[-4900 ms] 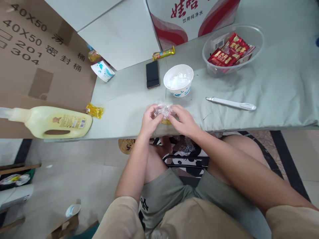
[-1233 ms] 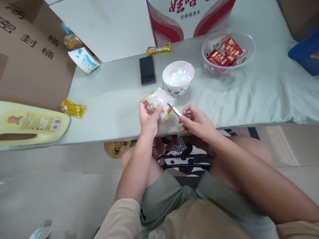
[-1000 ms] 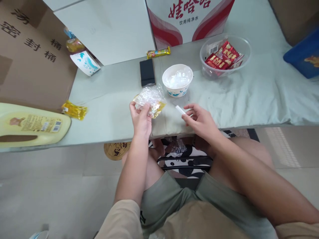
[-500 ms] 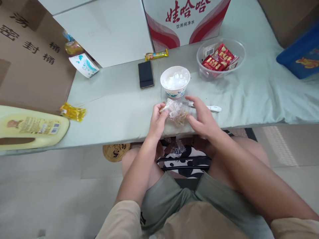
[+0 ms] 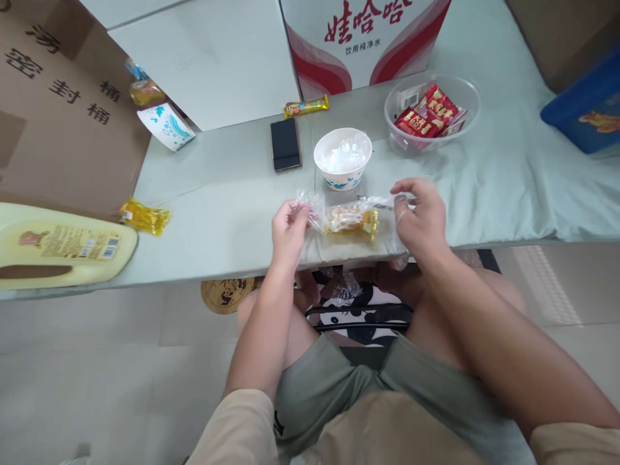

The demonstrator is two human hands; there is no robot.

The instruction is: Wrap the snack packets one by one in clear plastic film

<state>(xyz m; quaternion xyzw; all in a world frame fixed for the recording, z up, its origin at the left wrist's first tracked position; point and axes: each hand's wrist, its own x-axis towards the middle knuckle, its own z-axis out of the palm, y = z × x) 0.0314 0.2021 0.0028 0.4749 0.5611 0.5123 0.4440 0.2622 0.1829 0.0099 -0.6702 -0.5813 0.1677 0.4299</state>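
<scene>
A clear plastic bag (image 5: pixel 316 210) is stretched between my two hands near the table's front edge. My left hand (image 5: pixel 289 227) pinches one end of it. At the other end, my right hand (image 5: pixel 420 213) closes its fingers on the plastic. Inside or under the film, which I cannot tell, lies a yellow-wrapped item (image 5: pixel 356 221) with a shiny wrapper. Just beyond the bag stands a white paper bowl (image 5: pixel 341 179) with a blue pattern, holding crumpled clear plastic. The knife-like white handle seen before is hidden now.
Behind the bowl lie a phone (image 5: pixel 285 145) and a yellow snack stick (image 5: pixel 306 105). A clear plastic tub (image 5: pixel 432 147) with red packets is at the back right. To the left are a yellow packet (image 5: pixel 145 217) and a pale yellow jug (image 5: pixel 111 242). Boxes line the back.
My hands have moved apart, the right one going further right. The crumpled plastic between them is now spread out, and the yellow-wrapped item shows clearly.
</scene>
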